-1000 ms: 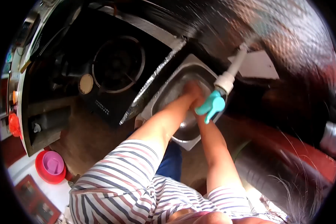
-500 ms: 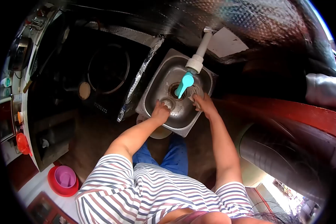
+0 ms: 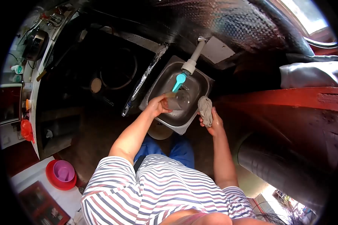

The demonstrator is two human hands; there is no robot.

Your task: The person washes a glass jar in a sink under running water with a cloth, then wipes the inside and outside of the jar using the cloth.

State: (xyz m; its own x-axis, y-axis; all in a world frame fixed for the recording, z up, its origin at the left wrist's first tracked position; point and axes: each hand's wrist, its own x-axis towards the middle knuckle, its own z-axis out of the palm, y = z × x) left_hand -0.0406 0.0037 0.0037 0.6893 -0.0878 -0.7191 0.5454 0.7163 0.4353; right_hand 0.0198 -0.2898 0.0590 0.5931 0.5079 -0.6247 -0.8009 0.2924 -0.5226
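Note:
A clear glass or cup (image 3: 177, 101) is gripped by my left hand (image 3: 160, 105), tilted over the basin just below the faucet's turquoise handle (image 3: 180, 81). My right hand (image 3: 214, 122) is closed round a bunched grey-beige cloth (image 3: 205, 109) at the right rim of the metal sink (image 3: 165, 79). The white pipe (image 3: 195, 58) of the faucet reaches over the basin from the wall.
A dark stove (image 3: 118, 67) lies left of the sink, past a foil-covered edge (image 3: 146, 77). On the lower left are a red basin (image 3: 59, 182) and a pink bowl (image 3: 64, 170). A red ledge (image 3: 289, 98) runs along the right.
Both hands have come up from inside the sink. The left has lifted the clear vessel below the faucet, and the right has brought the cloth out to the sink's right rim. The view has shifted.

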